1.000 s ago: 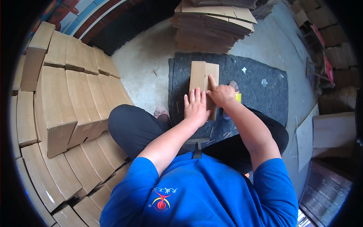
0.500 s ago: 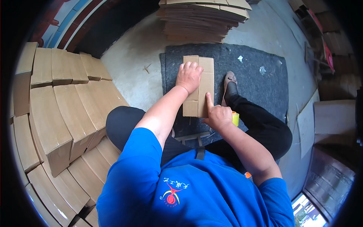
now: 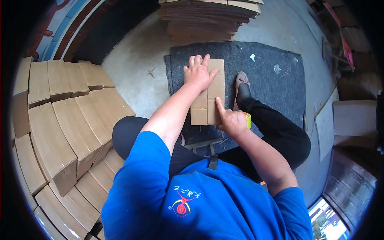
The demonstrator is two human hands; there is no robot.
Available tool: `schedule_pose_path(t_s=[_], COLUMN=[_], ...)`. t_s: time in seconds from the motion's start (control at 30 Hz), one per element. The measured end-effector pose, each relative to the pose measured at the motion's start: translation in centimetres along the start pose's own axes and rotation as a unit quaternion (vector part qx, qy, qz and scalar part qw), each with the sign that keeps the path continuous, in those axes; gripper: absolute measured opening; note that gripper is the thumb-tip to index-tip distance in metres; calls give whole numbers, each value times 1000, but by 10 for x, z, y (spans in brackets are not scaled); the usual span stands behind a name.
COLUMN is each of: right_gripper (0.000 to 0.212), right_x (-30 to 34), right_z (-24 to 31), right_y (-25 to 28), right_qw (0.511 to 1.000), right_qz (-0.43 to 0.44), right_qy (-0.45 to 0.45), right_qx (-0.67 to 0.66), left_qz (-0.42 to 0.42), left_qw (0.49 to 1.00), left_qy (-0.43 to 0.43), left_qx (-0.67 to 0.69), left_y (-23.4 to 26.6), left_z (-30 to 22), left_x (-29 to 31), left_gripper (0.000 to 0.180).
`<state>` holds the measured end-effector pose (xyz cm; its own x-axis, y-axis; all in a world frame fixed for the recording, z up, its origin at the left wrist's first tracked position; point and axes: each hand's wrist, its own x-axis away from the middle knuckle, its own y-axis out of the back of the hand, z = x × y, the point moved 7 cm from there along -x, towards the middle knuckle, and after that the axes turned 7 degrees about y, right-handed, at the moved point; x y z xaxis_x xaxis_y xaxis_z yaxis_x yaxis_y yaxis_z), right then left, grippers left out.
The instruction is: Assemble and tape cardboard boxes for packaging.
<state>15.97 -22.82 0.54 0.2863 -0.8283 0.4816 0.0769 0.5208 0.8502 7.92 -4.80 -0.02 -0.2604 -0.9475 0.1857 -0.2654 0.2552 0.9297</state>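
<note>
A small brown cardboard box (image 3: 216,86) lies between my knees over the dark mat, its two long top flaps folded in and meeting at a lengthwise seam. My left hand (image 3: 199,76) lies on its far left part, fingers spread and thumb reaching across the seam. My right hand (image 3: 233,122) is at the near right edge. Its index finger stretches onto the top flap while the other fingers curl in. A roll of yellow tape (image 3: 249,120) shows at the right side of that hand, apparently gripped in it; the hand covers most of the roll.
Stacked closed cartons (image 3: 66,132) rise along the left. Beyond the dark mat (image 3: 272,88) stands a pile of flat cardboard (image 3: 204,22). My foot in a light shoe (image 3: 242,84) rests right of the box. Cardboard and shelving line the right side.
My left hand has opened out, going from bent fingers at the box's far end to a spread palm on top. My right index finger still touches the flap.
</note>
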Motion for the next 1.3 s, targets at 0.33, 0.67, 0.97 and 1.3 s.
schedule_pose_path(t_s=[0.33,0.67,0.97,1.3], right_gripper=[123,108,56,53], right_x=[1,17,150,100], right_z=[-1,5,9,-35], right_y=[-2,49,299,228], right_qw=[999,991,885,941], right_qz=[-48,71,-398,-320], right_qy=[6,-45,-75,-106], right_qx=[13,104,228,-29], left_qz=[-12,45,156,399], left_qw=[992,994,981,896], left_qy=[-35,-64,-36,25], left_qx=[-117,-73,-110,-192], left_y=[-17,-26,-16,-52], left_z=[-12,-20,-13,17], left_x=[35,74,70,7], left_gripper=[82,77,80,72])
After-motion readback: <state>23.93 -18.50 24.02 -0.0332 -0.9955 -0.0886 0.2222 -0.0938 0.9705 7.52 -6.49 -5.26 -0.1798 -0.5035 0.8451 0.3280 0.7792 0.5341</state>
